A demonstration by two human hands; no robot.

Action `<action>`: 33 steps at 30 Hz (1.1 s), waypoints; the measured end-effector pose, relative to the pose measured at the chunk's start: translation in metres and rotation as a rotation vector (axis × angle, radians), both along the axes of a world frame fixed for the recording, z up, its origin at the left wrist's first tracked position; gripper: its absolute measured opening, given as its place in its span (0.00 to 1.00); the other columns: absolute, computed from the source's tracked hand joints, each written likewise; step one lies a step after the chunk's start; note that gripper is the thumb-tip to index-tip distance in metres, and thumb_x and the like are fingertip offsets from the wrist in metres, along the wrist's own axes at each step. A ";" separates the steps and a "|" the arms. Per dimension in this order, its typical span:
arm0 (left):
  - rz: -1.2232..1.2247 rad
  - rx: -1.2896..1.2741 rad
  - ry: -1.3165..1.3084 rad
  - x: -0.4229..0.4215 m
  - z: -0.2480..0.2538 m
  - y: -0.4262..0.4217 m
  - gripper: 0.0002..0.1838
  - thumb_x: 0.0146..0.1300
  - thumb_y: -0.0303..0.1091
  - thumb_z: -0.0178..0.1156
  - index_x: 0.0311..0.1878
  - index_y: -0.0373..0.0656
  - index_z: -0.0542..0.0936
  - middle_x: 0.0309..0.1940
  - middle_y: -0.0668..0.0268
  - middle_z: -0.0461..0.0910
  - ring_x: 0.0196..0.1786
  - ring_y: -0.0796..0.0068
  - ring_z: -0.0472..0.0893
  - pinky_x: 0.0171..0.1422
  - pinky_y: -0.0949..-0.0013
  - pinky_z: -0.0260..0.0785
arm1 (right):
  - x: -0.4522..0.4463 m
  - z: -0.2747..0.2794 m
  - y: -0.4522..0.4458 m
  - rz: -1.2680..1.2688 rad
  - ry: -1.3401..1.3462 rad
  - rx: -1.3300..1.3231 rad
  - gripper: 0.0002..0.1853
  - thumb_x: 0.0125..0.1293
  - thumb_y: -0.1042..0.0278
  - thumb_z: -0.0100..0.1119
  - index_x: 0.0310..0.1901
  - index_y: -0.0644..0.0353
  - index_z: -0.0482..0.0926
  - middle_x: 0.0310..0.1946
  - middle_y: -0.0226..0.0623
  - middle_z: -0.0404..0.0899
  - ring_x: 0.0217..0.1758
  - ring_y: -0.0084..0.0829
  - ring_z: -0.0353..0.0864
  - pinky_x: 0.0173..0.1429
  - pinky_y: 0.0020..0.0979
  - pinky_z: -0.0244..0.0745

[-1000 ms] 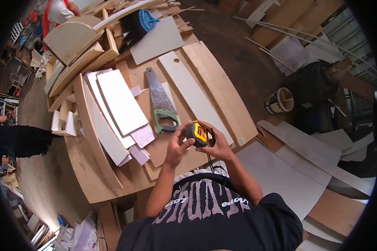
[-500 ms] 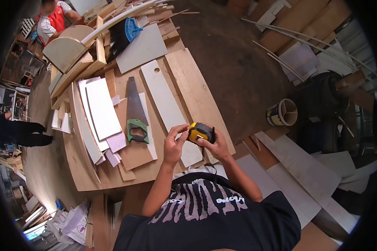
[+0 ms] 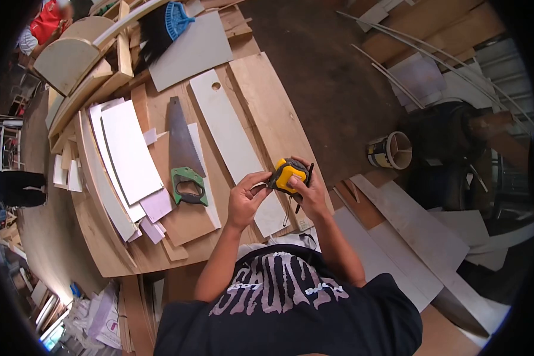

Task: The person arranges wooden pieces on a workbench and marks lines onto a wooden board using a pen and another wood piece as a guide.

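Note:
My right hand (image 3: 312,193) is wrapped round a yellow and black tape measure (image 3: 289,175), its thumb on the yellow face. A dark pen-like stick and a cord show beside that hand. My left hand (image 3: 247,199) has its fingers pinched at the left side of the tape measure, where the tape's end seems to be. Below both hands lies a white board (image 3: 231,130) with a round hole. The green-handled saw (image 3: 185,154) rests on the table left of my hands.
White panels (image 3: 127,151) are stacked on the wooden table (image 3: 115,264). A long plank (image 3: 273,101) lies along its right edge. A blue brush (image 3: 177,21) sits at the back. A bucket (image 3: 390,150) stands on the floor. Two people are at the left.
The tape measure has turned in my hands, showing its yellow face. My left fingers have closed at its left side. The view has shifted, moving the saw and boards leftward in frame.

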State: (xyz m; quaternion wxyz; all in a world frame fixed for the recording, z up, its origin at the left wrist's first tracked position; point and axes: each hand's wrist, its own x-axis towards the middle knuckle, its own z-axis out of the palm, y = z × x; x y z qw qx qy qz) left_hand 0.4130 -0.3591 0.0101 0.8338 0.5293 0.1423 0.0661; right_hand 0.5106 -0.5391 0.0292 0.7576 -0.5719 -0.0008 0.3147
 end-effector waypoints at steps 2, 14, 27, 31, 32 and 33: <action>0.053 0.058 0.003 0.012 0.000 -0.004 0.20 0.73 0.12 0.61 0.66 0.31 0.83 0.67 0.54 0.81 0.65 0.65 0.86 0.73 0.65 0.82 | 0.016 -0.004 0.004 0.031 -0.024 0.004 0.37 0.73 0.61 0.75 0.77 0.60 0.67 0.66 0.41 0.78 0.65 0.32 0.82 0.68 0.35 0.83; 0.621 1.042 0.157 0.087 -0.003 -0.102 0.16 0.58 0.19 0.72 0.51 0.40 0.90 0.47 0.55 0.93 0.50 0.57 0.93 0.57 0.61 0.87 | 0.148 -0.035 -0.031 0.453 0.002 0.025 0.35 0.70 0.67 0.78 0.73 0.64 0.70 0.62 0.38 0.81 0.64 0.28 0.82 0.69 0.32 0.81; 0.676 1.002 0.033 0.118 -0.018 -0.093 0.15 0.57 0.20 0.72 0.50 0.40 0.90 0.45 0.56 0.93 0.47 0.58 0.94 0.53 0.62 0.88 | 0.164 -0.033 -0.035 0.350 -0.099 -0.080 0.35 0.69 0.70 0.78 0.72 0.63 0.70 0.59 0.39 0.81 0.60 0.28 0.84 0.64 0.32 0.84; 0.649 1.031 0.026 0.118 -0.013 -0.088 0.14 0.59 0.21 0.71 0.50 0.40 0.89 0.45 0.57 0.93 0.46 0.59 0.94 0.53 0.63 0.89 | 0.160 -0.026 -0.034 0.335 0.007 0.016 0.34 0.71 0.72 0.76 0.73 0.58 0.68 0.60 0.38 0.81 0.59 0.29 0.85 0.61 0.29 0.86; 0.660 1.016 0.040 0.117 -0.016 -0.091 0.14 0.60 0.21 0.71 0.49 0.40 0.89 0.45 0.57 0.93 0.45 0.59 0.94 0.52 0.63 0.89 | 0.163 -0.023 -0.033 0.347 0.001 0.026 0.34 0.71 0.72 0.76 0.73 0.58 0.68 0.60 0.38 0.81 0.59 0.29 0.85 0.61 0.29 0.86; 0.671 0.999 0.056 0.118 -0.014 -0.093 0.13 0.60 0.21 0.70 0.49 0.40 0.89 0.44 0.57 0.93 0.44 0.60 0.94 0.51 0.63 0.90 | 0.164 -0.016 -0.033 0.376 -0.002 -0.008 0.34 0.70 0.72 0.76 0.73 0.59 0.68 0.59 0.39 0.81 0.59 0.28 0.85 0.60 0.29 0.86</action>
